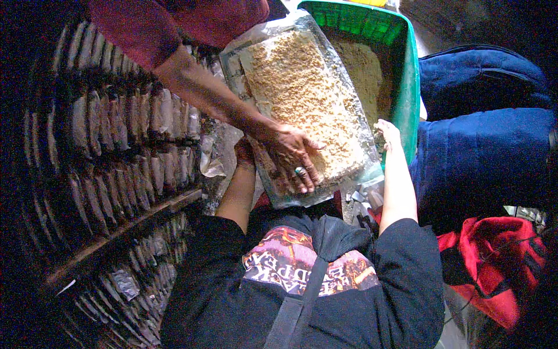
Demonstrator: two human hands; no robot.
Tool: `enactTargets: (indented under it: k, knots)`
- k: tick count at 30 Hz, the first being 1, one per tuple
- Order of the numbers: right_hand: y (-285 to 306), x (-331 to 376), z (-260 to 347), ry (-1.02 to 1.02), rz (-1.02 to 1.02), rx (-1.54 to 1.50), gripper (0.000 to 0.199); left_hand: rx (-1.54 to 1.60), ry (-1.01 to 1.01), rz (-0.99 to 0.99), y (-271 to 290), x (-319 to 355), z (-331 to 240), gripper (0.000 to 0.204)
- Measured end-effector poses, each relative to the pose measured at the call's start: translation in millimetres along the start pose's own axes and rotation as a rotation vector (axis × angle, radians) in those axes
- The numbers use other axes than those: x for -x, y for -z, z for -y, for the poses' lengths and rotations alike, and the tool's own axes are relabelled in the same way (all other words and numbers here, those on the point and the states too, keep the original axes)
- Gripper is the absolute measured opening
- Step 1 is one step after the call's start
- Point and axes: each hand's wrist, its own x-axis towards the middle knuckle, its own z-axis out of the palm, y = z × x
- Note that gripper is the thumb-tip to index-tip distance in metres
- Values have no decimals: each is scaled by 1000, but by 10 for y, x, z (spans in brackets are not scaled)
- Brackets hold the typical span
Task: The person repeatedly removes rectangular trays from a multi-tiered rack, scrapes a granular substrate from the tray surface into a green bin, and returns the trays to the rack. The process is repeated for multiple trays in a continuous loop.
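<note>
Head view: flat brown packets [119,122] stand in rows left of the shallow rectangular tray edged in clear plastic [302,196], likely set on edge to save room. The open green plastic tub [410,87] sits just beyond the tray's right edge, close enough, I judge, to catch spills. The tray lies slantwise in front of the person's chest, its margin shiny and wrinkled. The left hand [244,152] and right hand [389,135] flank its sides, presumably to steady it; whether either grip is clamped on it or apart, I cannot tell. A co-worker's hand [293,160] presses its near end, wearing a green-stoned ring [300,171]. Across the tray, beige-brown crumbly material [296,75] looks rough and clumped.
</note>
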Motion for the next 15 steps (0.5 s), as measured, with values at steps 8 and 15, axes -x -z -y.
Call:
enactTargets:
  k: [8,15]
  knots:
    - [43,308,429,125,92,-489,43,-14,53,-139,-1212,224,45,46]
    - [-3,1025,1367,154,360,-207,35,-114,-139,-343,-1390,356,8,48]
